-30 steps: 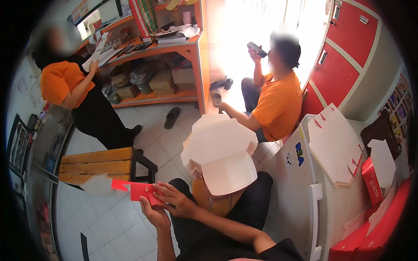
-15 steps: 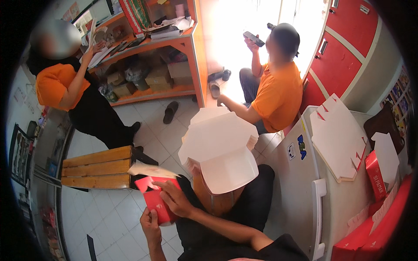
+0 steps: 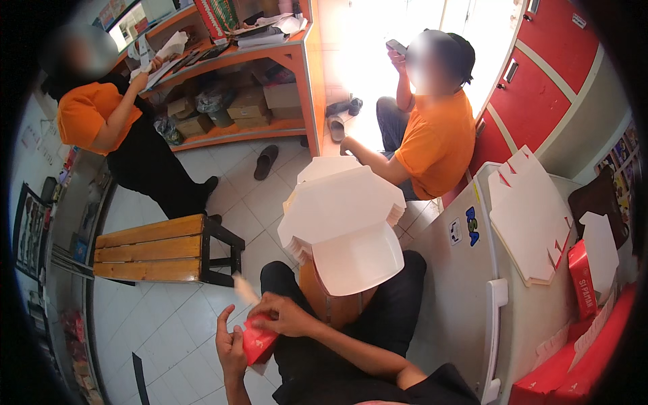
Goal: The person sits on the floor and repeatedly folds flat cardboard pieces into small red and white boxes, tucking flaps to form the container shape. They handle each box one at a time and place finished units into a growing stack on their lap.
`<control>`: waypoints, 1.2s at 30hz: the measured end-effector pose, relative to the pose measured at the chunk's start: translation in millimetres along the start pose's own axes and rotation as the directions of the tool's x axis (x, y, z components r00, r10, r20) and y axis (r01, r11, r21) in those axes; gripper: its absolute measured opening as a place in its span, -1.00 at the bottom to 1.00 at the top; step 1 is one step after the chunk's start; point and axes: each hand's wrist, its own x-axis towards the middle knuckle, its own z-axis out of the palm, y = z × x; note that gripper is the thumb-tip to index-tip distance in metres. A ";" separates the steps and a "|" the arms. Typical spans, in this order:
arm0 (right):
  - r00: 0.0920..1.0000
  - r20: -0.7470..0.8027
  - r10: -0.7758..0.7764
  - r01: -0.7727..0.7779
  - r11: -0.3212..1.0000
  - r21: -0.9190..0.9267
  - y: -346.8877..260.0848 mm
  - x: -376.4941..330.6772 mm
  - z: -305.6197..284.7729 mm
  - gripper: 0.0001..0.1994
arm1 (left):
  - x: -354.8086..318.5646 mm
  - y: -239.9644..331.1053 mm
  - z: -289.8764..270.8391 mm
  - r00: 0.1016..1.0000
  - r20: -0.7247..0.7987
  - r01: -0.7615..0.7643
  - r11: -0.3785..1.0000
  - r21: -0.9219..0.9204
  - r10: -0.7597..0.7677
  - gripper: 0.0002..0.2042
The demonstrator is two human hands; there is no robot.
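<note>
A small red paperboard box [image 3: 258, 343] is tilted in front of my left knee. My left hand [image 3: 233, 345] holds it from the left, thumb against its side and index finger stretched up. From the right, my right hand [image 3: 283, 316] reaches across with bent fingers gripping the box's upper end. A pale flap [image 3: 246, 290], blurred by motion, sticks out beyond the right fingers. Between my knees, a stack of white cardboard blanks [image 3: 344, 206] rests on a wooden seat [image 3: 331, 307], with a shallow white tray shape at its near end.
Flat white blanks [image 3: 526, 216] lie on the white fridge [image 3: 452, 290] to my right, beside red boxes [image 3: 582, 280]. A slatted wooden bench [image 3: 152, 250] stands left. One orange-shirted person [image 3: 432, 142] sits ahead with a phone; another [image 3: 101, 118] stands by the orange shelf [image 3: 307, 94].
The red box has tipped and dropped slightly, and its pale flap has swung. My right fingers have closed over its upper end, while my left index finger has lifted off.
</note>
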 end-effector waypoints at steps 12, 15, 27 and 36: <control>0.975 0.107 -0.195 0.201 0.978 -0.059 -21.7 11.0 -0.1 -0.68 | 7.0 29.8 2.8 0.985 0.012 -0.175 0.984 0.027 0.175 -0.46; 0.876 0.090 -0.475 0.465 0.778 -0.423 -50.3 3.7 11.6 -0.29 | 11.1 42.2 1.9 0.990 -0.022 -0.135 0.991 0.023 0.136 -0.45; 0.917 -0.345 -0.202 0.197 0.979 -0.050 -30.3 17.9 -9.9 -0.57 | -7.7 16.3 -128.9 0.920 0.370 0.020 0.929 -0.369 0.127 -0.07; 0.857 -0.340 -0.389 0.200 0.857 -0.475 -23.8 35.9 13.2 -0.53 | -13.5 49.5 -90.7 0.973 0.229 -0.155 0.771 0.618 0.012 -0.89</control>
